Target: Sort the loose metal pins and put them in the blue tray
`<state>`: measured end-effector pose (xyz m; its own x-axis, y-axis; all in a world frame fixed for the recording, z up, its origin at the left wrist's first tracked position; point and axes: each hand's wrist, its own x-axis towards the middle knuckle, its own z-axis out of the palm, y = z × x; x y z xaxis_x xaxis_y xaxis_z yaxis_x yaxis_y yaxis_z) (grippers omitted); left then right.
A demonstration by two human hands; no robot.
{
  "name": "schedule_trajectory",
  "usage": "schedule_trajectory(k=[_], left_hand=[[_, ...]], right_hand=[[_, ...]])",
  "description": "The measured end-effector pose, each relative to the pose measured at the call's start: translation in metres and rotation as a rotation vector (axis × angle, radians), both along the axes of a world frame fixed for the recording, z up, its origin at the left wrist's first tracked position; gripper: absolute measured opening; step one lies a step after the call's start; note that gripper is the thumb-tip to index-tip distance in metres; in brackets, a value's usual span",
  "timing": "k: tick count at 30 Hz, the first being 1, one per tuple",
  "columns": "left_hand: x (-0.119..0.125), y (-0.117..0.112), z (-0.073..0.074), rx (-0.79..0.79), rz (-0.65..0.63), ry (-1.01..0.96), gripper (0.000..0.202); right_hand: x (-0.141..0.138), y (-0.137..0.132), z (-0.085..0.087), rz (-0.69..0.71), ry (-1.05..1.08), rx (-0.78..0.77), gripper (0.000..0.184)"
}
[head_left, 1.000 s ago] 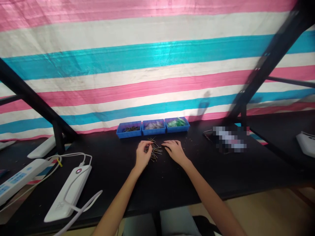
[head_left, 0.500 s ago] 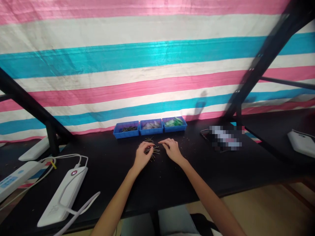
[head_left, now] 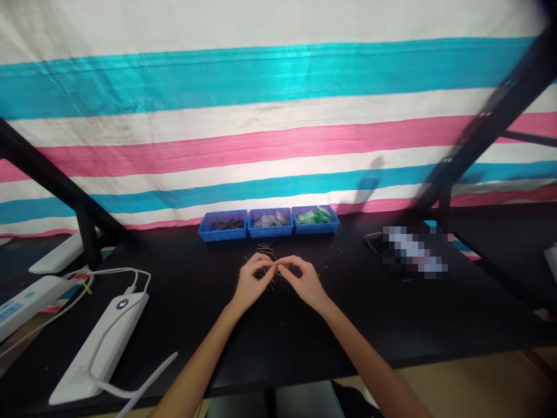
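Observation:
My left hand (head_left: 251, 282) and my right hand (head_left: 303, 280) meet fingertip to fingertip over a small pile of thin dark metal pins (head_left: 266, 252) on the black table (head_left: 278, 331). Both hands are pinched closed, and what they pinch is too small to name. Behind the pile stand three small blue trays in a row: the left tray (head_left: 223, 224) holds dark pins, the middle tray (head_left: 270, 222) holds clear pieces, and the right tray (head_left: 315, 219) holds green pieces.
A white power bank (head_left: 101, 347) with a cable lies at the left front, with a white power strip (head_left: 21, 300) beyond it. A blurred-out flat object (head_left: 411, 249) lies on the right. Black frame struts (head_left: 56, 186) rise at both sides before a striped tarp (head_left: 278, 116).
My hands have drawn together from either side of the pin pile until their fingertips touch. The view has tilted slightly downward.

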<state>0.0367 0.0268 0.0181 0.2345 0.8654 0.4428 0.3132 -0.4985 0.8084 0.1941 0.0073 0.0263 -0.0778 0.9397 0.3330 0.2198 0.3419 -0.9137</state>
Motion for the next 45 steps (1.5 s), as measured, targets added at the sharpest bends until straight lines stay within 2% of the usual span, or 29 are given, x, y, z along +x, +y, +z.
schedule_trajectory(k=[4, 9, 17, 24, 29, 38, 45], left_hand=[[0.001, -0.005, 0.008, -0.051, -0.024, -0.052, 0.012], [0.001, -0.005, 0.008, -0.088, -0.024, -0.063, 0.007], [-0.005, -0.001, 0.005, -0.135, -0.087, -0.051, 0.009], [-0.007, 0.0, 0.006, -0.187, -0.003, -0.116, 0.01], [-0.007, 0.0, 0.004, -0.237, 0.085, -0.185, 0.009], [0.005, -0.009, 0.008, -0.257, 0.043, -0.151, 0.01], [0.007, -0.011, 0.006, -0.221, 0.059, -0.16, 0.011]], right_hand=[[0.002, -0.004, 0.008, -0.043, -0.006, -0.02, 0.013], [0.002, -0.007, 0.015, -0.048, 0.003, -0.063, 0.013], [-0.001, -0.006, 0.007, -0.037, 0.011, -0.181, 0.014], [-0.005, -0.009, 0.007, -0.065, 0.018, -0.167, 0.013], [-0.013, -0.013, 0.004, -0.037, -0.048, -0.104, 0.011], [-0.016, -0.011, 0.001, -0.003, -0.177, -0.094, 0.016], [-0.015, -0.01, -0.002, -0.006, -0.105, -0.093, 0.011]])
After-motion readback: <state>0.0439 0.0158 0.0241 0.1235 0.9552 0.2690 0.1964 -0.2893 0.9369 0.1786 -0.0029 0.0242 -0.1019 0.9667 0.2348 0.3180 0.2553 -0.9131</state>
